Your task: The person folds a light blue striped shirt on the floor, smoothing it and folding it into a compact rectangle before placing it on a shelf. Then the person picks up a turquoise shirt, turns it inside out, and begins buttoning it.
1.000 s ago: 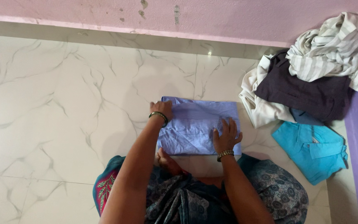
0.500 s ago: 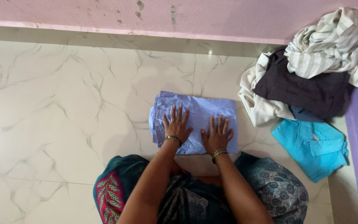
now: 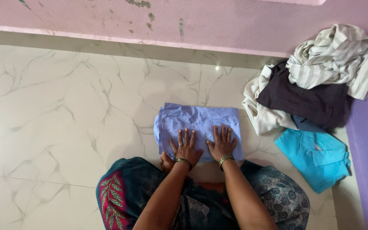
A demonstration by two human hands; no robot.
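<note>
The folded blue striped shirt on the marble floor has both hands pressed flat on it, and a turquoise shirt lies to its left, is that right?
Not quite: the turquoise shirt lies to the right of the folded blue striped shirt, as the head view shows. Both the left hand and right hand press flat on it.

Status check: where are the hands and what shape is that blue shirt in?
Left hand and right hand flat, palms down, fingers spread on folded blue striped shirt. Shirt a neat rectangle on marble floor. Clothes pile and turquoise shirt lie apart, to the right.
</note>
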